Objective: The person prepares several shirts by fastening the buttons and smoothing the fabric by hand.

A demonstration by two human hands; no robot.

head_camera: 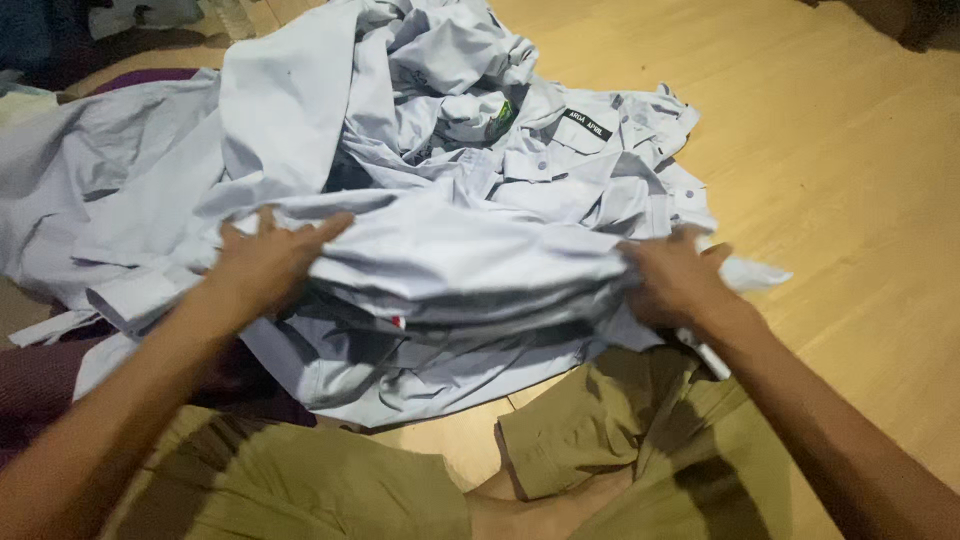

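**Around the Laundry Heap**

A wooden floor [850,180] is stretching out in pale planks toward twelve and three o'clock, catching warm light. Olive-khaki shorts [620,430] are covering the person's legs at six o'clock, the cloth bunching in folds near the knees. A dark maroon cloth [40,390] is lying at eight o'clock, partly hidden, and another strip of the same colour is peeking out at ten o'clock. At eleven o'clock, dim shapes are sitting in shadow, too dark to tell apart. At one o'clock, in the far corner, something dark is resting on the floor, blurred.
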